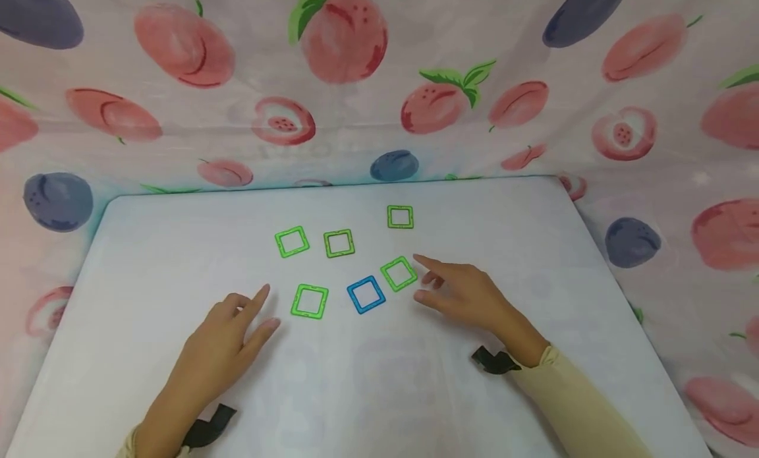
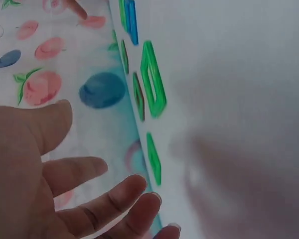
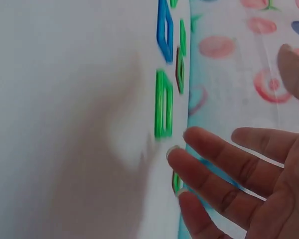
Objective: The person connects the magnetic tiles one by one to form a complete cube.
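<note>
Just beside our empty right fingers (image 1: 435, 265) lies a hollow green square (image 1: 406, 283); near our empty left fingers (image 1: 256, 302), a similar square (image 1: 296, 300).

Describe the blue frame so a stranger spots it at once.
Find the white table, with six square frames near its middle. In the group's near part, with green frames on its left and right, lies the blue frame, the only blue one.
</note>
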